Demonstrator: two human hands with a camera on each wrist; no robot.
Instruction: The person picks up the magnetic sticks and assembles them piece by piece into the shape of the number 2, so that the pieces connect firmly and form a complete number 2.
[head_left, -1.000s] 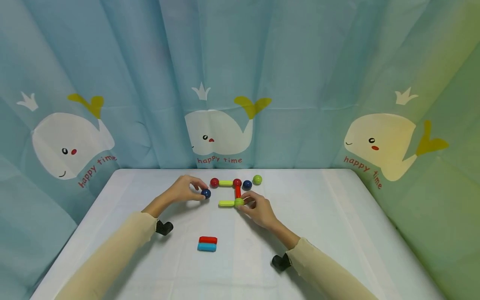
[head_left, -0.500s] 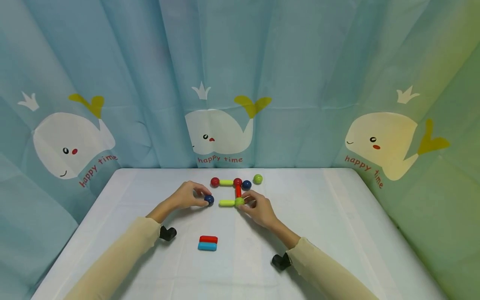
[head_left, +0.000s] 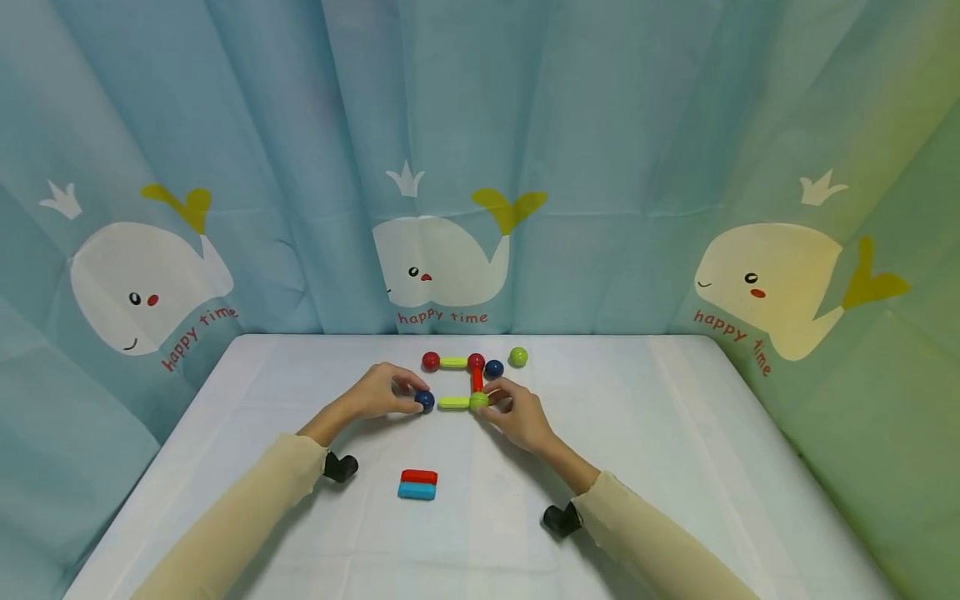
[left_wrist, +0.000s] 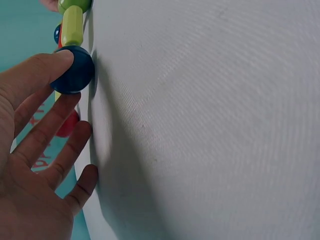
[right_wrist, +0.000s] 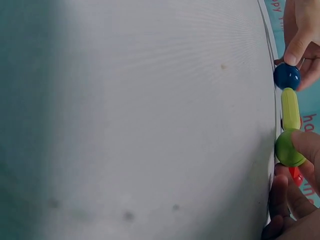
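A dark blue ball [head_left: 424, 402] sits at the left end of a yellow-green rod [head_left: 453, 403], so close that I can't tell whether the two touch. The person's left hand [head_left: 385, 392] holds that ball, thumb on the near side and fingertips on the far side; the left wrist view shows the other fingers spread apart, the little finger well away from the ball. The rod's right end meets a green ball [head_left: 478, 402], which the right hand [head_left: 521, 415] pinches between its thumb and fingers, the palm turned in toward the left.

Both forearms come in from the near edge and slant inward, the left reaching forward and right, the right forward and left. Each wears a beige sleeve [head_left: 232, 517] with a black wrist camera [head_left: 341, 467] at the cuff.

From the green ball a red rod [head_left: 477, 379] runs away to a red ball [head_left: 476, 362]; from there a second yellow-green rod [head_left: 453, 362] goes left to another red ball [head_left: 431, 361]. Just right of the corner lie a second blue ball [head_left: 494, 368] and, farther back, a loose green ball [head_left: 518, 357]. Nearer the person, a red stick [head_left: 419, 477] and a light-blue stick [head_left: 417, 491] lie side by side on the white table [head_left: 675, 467]. A whale-print curtain [head_left: 600, 167] hangs behind.
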